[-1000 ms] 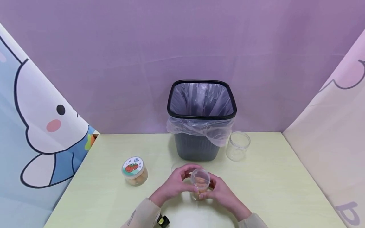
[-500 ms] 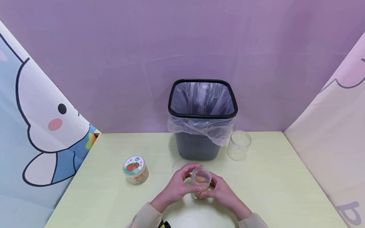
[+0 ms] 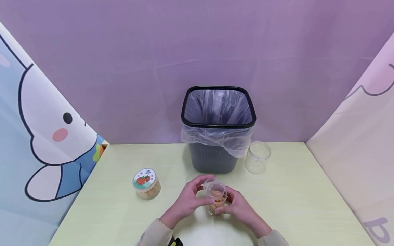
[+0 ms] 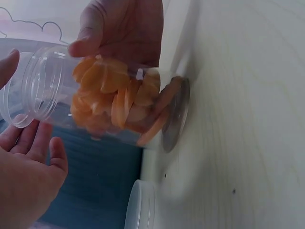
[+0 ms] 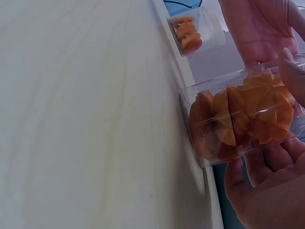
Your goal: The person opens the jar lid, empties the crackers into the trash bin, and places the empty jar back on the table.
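A clear plastic jar (image 4: 66,109) of orange, dried-fruit-like pieces (image 4: 107,90) stands upright near the table's front. My right hand (image 3: 238,205) grips its side, thumb in front and fingers behind. At the mouth, my left hand (image 3: 192,196) holds a clear, thin lid (image 4: 5,102) between thumb and fingers. The lid sits tilted over the rim, apart from it on at least one side in the left wrist view. Behind the left hand lies a clear round lid (image 4: 140,207), partly hidden in the head view.
A closed jar with a tomato-printed lid (image 3: 144,179) and orange pieces stands at the left. Toward the back is a dark bin (image 3: 212,159) with a plastic bag liner. Right of it stands an uncovered clear jar (image 3: 257,162). Printed cloth walls (image 3: 197,51) surround the table.
My left hand has shifted slightly up and back. The clear lid, earlier lying on the jar's mouth, is now tilted up from it. My right hand stays on the jar.
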The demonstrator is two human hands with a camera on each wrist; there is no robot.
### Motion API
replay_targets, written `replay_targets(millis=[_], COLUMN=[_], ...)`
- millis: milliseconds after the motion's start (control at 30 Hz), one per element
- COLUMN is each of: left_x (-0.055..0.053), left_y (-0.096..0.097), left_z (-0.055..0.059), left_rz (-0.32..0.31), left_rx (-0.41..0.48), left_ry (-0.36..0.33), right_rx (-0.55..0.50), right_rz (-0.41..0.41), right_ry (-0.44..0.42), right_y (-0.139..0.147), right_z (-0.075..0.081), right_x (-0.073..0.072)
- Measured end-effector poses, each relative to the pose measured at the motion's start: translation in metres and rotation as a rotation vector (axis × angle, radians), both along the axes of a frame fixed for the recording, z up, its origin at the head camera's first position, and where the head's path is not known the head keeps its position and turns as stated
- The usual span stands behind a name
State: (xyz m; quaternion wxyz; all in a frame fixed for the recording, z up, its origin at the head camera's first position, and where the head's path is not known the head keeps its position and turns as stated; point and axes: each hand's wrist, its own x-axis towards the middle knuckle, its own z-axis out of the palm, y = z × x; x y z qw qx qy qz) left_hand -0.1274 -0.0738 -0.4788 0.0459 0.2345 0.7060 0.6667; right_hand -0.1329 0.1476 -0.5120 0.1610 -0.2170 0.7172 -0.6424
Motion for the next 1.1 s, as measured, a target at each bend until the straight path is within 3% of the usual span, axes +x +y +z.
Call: replay_targets(millis=[333,567,667,1100], left_x=[-0.004,-0.009,-0.01,-0.017], left_y=[-0.018,-0.043,-0.052,-0.064], left_z=[0.0,-0.002,-0.003,-0.01], left_rz=[0.076,0.207,0.265,0.492], left_rx=[-0.012,-0.15,-0.2,-0.281], left_ry=[0.014,0.143,0.155,-0.047], right_rx=[0.037,0.059,0.059,0.067], right_rz=[-0.03,-0.023,-0.027,-0.029], right_ry=[-0.001,0.021,0.023,0.022], right_y=[0.0,-0.001,-0.001,-0.002], right_z=[0.002,0.002,0.001,0.0], right_x=[0.0,-0.001,-0.001,-0.001])
